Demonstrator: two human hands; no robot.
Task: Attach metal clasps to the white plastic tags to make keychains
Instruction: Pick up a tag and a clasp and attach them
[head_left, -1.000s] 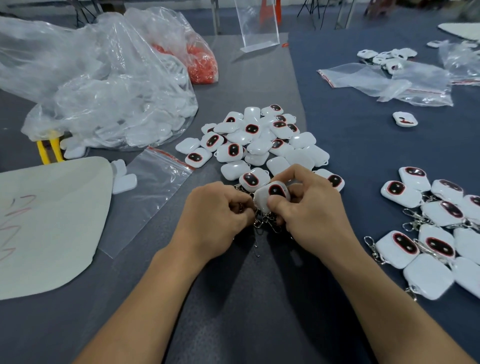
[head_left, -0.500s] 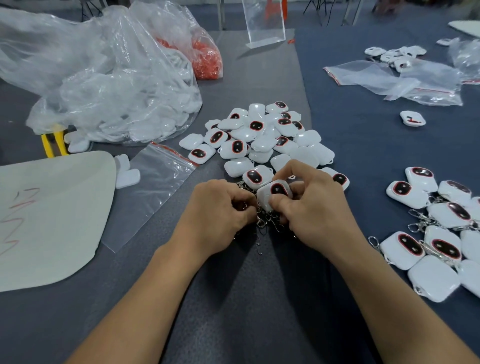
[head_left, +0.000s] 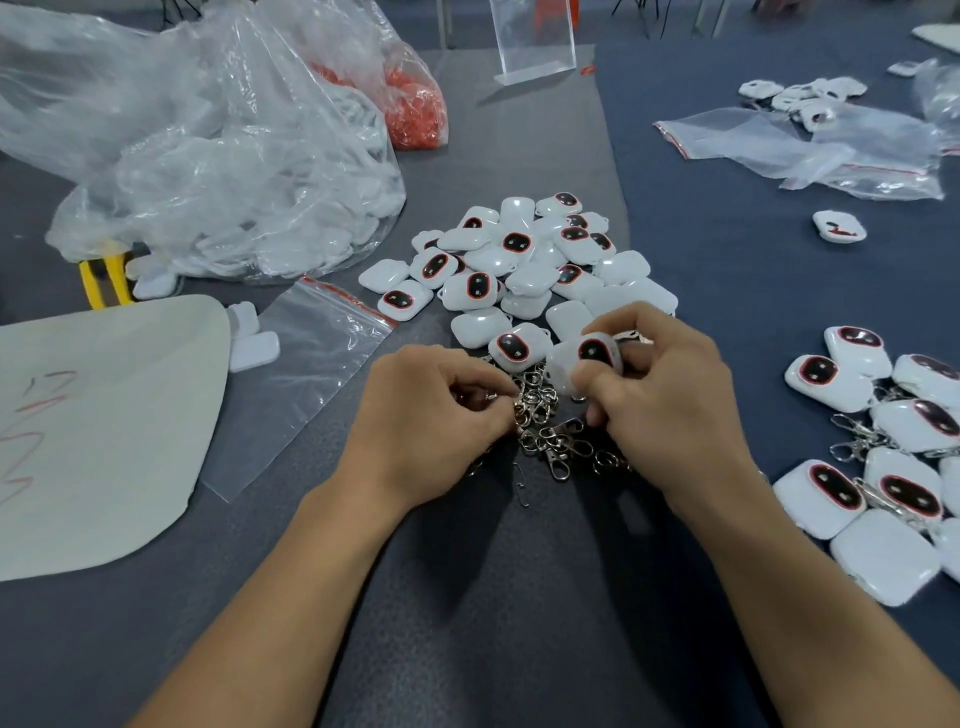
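Head view, both hands low over the grey table (head_left: 519, 613).

Right hand (head_left: 670, 400): grip pinching one white tag (head_left: 592, 358), thumb on the near edge, fingers curled round its far side. The tag's dark oval face with the red rim points up at the camera. The tag is held just above the table, at the near edge of the tag pile (head_left: 519, 260).

Left hand (head_left: 431, 415): fingers curled in, grip pinching a metal clasp (head_left: 511, 402) at the fingertips. How the clasp sits inside the fingers cannot be told. Clasp and held tag are near each other but apart.

Loose clasps (head_left: 553, 434) lie in a heap on the table between and just below the two hands, partly hidden under the right hand.

Tag pile: some tags face up, some face down, heaped behind the hands.

Finished keychains (head_left: 883, 467), tags with clasps on them, lie in a group to the right on the blue cloth (head_left: 727, 249).

Left side:
- large clear bag (head_left: 234, 171) of white parts
- bag of red parts (head_left: 415, 104) behind it
- yellow-handled tool (head_left: 104, 280) partly under the large bag
- flat zip bag (head_left: 311, 364)
- white sheet (head_left: 104, 441) with red marks

Far right: a lone tag (head_left: 839, 227) and crumpled zip bags (head_left: 805, 150).
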